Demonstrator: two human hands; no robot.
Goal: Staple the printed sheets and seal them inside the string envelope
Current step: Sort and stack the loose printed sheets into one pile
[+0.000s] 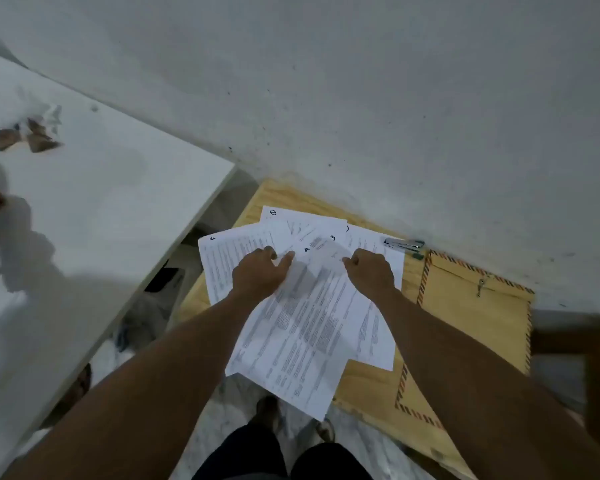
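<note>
Fanned sheets [305,306] under both hands (unstapled)

Head view, steeply down, near the hands [312,271]

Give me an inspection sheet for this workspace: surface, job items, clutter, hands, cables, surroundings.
Surface: small wooden table against a grey wall.
Job's things: printed sheets fanned out loose, hand-numbered at the corners, one overhanging the near edge; stapler at the wall beside them; string envelope lying flat to the right, flap string visible.
Clutter: brown scraps and crumpled paper on the white table to the left.
Hands: left hand rests on the sheets, fingers spread; right hand pinches a sheet's top edge.
Cables: nothing seen.
Surroundings: pale floor, the person's feet below; dark items under the white table, unclear.
</note>
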